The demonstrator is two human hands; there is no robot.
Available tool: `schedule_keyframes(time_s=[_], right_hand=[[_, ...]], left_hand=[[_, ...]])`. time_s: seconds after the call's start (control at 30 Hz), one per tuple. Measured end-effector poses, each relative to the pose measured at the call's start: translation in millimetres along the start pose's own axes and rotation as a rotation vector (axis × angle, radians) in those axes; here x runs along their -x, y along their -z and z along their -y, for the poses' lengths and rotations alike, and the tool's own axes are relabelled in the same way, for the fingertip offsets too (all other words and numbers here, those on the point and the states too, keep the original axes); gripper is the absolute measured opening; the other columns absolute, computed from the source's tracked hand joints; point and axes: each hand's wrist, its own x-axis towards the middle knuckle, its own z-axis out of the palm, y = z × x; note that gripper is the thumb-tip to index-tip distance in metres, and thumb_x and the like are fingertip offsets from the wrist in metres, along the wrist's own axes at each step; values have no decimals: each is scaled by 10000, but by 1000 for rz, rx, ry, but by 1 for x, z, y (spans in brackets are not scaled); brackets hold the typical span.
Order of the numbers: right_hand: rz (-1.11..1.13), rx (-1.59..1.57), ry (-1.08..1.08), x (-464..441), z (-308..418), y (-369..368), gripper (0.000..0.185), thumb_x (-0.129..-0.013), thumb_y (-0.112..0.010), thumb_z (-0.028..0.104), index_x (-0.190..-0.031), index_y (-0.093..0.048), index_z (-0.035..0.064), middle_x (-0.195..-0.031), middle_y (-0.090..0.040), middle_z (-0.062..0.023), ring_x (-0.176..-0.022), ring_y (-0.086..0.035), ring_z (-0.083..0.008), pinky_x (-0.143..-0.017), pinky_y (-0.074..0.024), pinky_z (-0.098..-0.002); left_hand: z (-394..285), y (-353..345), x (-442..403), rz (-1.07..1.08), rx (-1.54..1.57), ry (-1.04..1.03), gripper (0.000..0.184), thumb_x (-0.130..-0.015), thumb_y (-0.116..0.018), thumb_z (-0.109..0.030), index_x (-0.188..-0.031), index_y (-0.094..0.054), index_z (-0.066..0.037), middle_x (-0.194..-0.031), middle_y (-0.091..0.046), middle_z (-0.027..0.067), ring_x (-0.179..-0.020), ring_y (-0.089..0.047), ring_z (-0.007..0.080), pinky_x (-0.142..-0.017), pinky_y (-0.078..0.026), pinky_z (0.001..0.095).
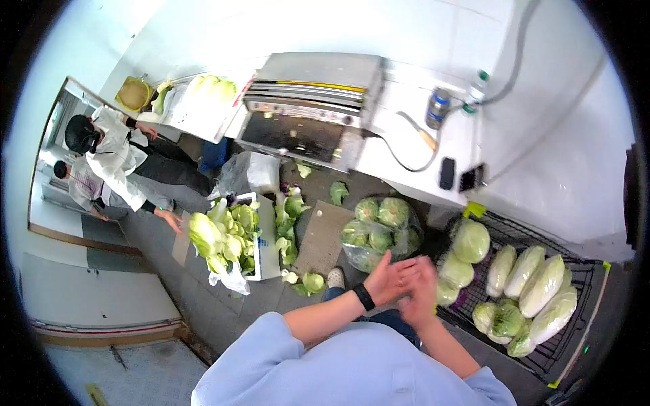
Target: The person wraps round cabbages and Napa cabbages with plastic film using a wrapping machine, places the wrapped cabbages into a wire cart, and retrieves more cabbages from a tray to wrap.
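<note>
My left hand [389,281], with a black band on its wrist, is raised in front of my body with its fingers stretched out and nothing in it. Close against it, my right hand [418,292] is smeared by motion, so its fingers are unclear. Just beyond both hands, a clear plastic bag of round green cabbages [380,233] sits on the floor. To the right, a black wire crate [501,227] holds plastic-wrapped napa cabbages [542,287] and round cabbages [470,241].
A film-wrapping machine [311,101] stands on the white counter [393,162], near a bottle [477,91] and a blue can [437,108]. Leaves fill a white foam box [269,237]; loose leaves [288,227] litter the floor. A co-worker [122,152] reaches toward the box; another person stands behind.
</note>
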Motion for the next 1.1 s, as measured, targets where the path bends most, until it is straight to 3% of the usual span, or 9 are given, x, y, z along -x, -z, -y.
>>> schedule_keyframes(time_s=[0.1,0.17,0.27,0.43,0.67,0.73,0.9,1.0,1.1], right_hand=[[286,218,227,36,-30,-114,547,-783,-722,352,-1261,-581,127,-1398,-496,-202,-1345,-418,-416,-1087,-343,-598],[535,447,132,-18,19,-136,531,-773,-732,299,-1255,-592,126,-1430,-469,-191,-1337,-431,-400,-1077,-389,-541],[707,215,-914,4,-12,-171,516,-895,-644,359,-1309,-579,56,-1220,-642,-212,-1098,-630,-381,-941,-502,-415],[775,327,-896,69,-73,-137,512,-880,-659,369,-1267,-605,38,-1106,-698,-182,-1047,-667,-338,-901,-519,-409],[1081,327,-961,145,-179,-120,492,-860,-658,408,-1168,-650,25,-1079,-698,-196,-1037,-658,-346,-896,-510,-424],[1105,334,-657,115,-182,-142,438,-868,-654,408,-1050,-690,11,-989,-709,-198,-942,-672,-351,-820,-517,-423],[799,243,-973,76,-190,-197,361,-894,-667,311,-1127,-671,35,-919,-716,-123,-798,-675,-198,-660,-532,-362],[911,195,-1046,3,-153,-225,553,-891,-631,415,-1320,-587,69,-1192,-668,-189,-1112,-637,-345,-932,-504,-417],[875,40,-996,-100,-82,-260,533,-905,-633,388,-1330,-577,71,-1155,-676,-192,-1078,-651,-323,-906,-510,-407]], left_hand=[[-31,14,62,-245,-310,-74,686,-1004,-333,-628,-1419,-434,-91,-1373,-554,74,-1250,-529,218,-1046,-417,392],[-89,16,143,-51,-116,-111,605,-1019,-376,-574,-1405,-446,-113,-1329,-564,45,-1180,-553,181,-1001,-439,367],[-153,49,245,-403,-577,-436,452,-1041,-461,-399,-1382,-461,-102,-1364,-551,60,-1221,-537,219,-1067,-398,383],[-218,118,340,-710,-364,-724,269,-994,-532,-310,-1184,-547,-121,-1188,-624,42,-1055,-563,169,-940,-440,345],[-222,82,335,-596,-201,-804,303,-1019,-517,-329,-1206,-542,-93,-1186,-600,81,-1078,-577,228,-947,-468,378],[-227,81,333,-563,-237,-805,295,-1020,-512,-309,-1206,-549,-82,-1161,-606,83,-1054,-589,219,-919,-479,366],[-258,91,331,-649,-223,-732,242,-1007,-531,-266,-1188,-540,-106,-1153,-611,55,-1006,-607,200,-829,-490,338],[-303,73,332,-634,-263,-771,276,-999,-555,-275,-1223,-535,-116,-1169,-604,60,-1026,-602,209,-876,-474,342],[-381,73,335,-683,-445,-887,258,-1000,-559,-252,-1215,-540,-111,-1149,-608,41,-1012,-606,187,-854,-482,330]])
